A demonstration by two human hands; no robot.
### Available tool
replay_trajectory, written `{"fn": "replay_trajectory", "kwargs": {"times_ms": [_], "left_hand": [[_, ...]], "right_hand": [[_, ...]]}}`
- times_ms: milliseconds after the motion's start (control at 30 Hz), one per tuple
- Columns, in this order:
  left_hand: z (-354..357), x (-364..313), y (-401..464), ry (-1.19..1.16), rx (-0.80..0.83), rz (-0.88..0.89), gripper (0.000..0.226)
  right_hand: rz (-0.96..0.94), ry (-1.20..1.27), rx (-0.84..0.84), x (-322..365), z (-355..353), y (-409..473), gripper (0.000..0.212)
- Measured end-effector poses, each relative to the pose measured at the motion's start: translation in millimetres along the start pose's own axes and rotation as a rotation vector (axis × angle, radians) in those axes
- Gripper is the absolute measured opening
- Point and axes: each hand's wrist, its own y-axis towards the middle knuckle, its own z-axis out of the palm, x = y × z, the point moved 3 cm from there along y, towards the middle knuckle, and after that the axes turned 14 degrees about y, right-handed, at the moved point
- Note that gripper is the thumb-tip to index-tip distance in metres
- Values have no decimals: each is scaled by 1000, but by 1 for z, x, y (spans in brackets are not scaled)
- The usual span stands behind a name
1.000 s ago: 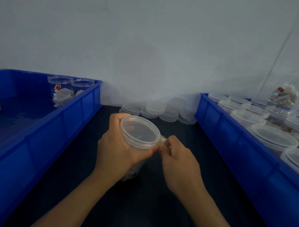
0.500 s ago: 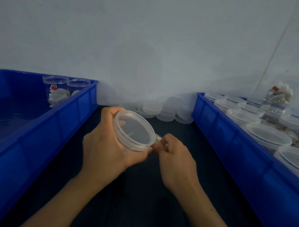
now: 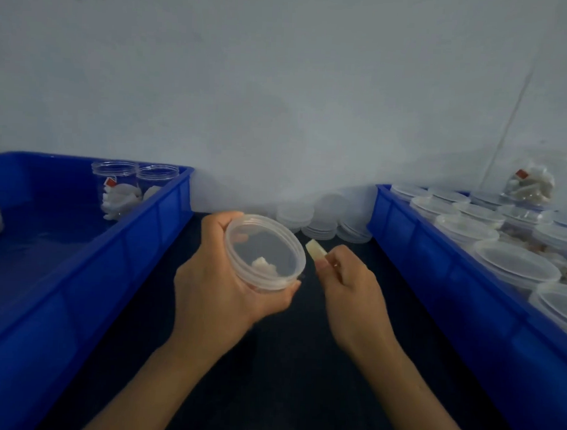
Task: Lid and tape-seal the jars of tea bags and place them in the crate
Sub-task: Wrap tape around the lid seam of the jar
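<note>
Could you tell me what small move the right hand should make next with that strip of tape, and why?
Probably bring the tape strip, pinched in the right hand, left onto the seam under the lid and press it down. The left hand grips the lidded jar tilted toward the camera, and the strip's free end sits apart from the rim, so no seal shows on this side yet.

A lane of dark worktop (image 3: 268, 393) runs from near to far between two walls: the blue plastic crate on the left (image 3: 87, 290) and the blue plastic crate on the right (image 3: 451, 287). Both hands fill the lane's middle. At its far end, stacks of clear round plastic lids (image 3: 320, 223) stand against the pale wall (image 3: 280, 101). The left crate's floor is mostly bare; two open clear jars (image 3: 132, 188) stand in its far right corner. Lidded clear jars (image 3: 513, 267) crowd the right crate.
</note>
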Motion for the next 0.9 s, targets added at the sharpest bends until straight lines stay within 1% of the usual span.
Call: {"fn": "replay_trajectory", "kwargs": {"times_ms": [133, 233, 533, 667, 800, 833, 900], "left_hand": [[7, 9, 1, 35, -3, -11, 91], [9, 11, 2, 32, -12, -23, 92], [16, 21, -3, -25, -56, -94, 88], [19, 23, -5, -74, -62, -127, 89], [21, 27, -6, -139, -64, -155, 89], [21, 28, -6, -159, -63, -169, 89], [23, 34, -5, -217, -59, -216, 87]], "right_hand": [[-2, 106, 2, -9, -1, -1, 23], [-18, 96, 10, -11, -2, 0, 23], [-65, 111, 53, -18, -2, -2, 19], [-119, 31, 92, -22, 2, -2, 13], [-224, -148, 116, -28, 5, -1, 3], [-250, -207, 117, -30, 5, 0, 3], [-324, -324, 110, -33, 5, 2, 11]]}}
